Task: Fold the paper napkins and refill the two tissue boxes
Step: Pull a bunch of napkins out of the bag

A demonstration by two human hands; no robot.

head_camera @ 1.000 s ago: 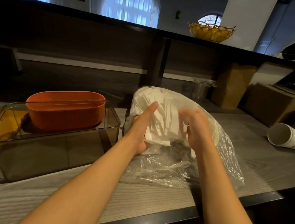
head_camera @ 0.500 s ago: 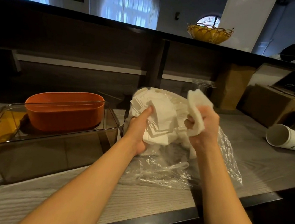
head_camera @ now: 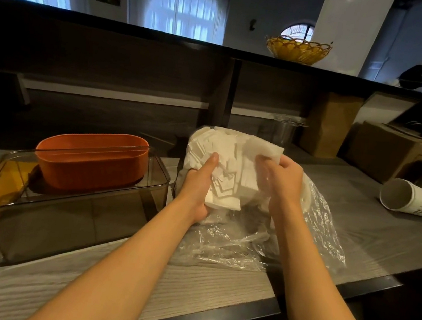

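White napkins (head_camera: pixel 225 177) between both hands' fingers (head_camera: pixel 262 163)

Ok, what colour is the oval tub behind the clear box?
Orange-red oval tub, plain, no pattern; clearest in the head view.

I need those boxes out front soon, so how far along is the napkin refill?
Barely begun. Nothing looks done: the orange box and the clear smoky box show no napkins inside. In hand: the left hand steadies the napkin pile in its plastic bag, while the right hand grips one napkin. Folding and filling both boxes remain.
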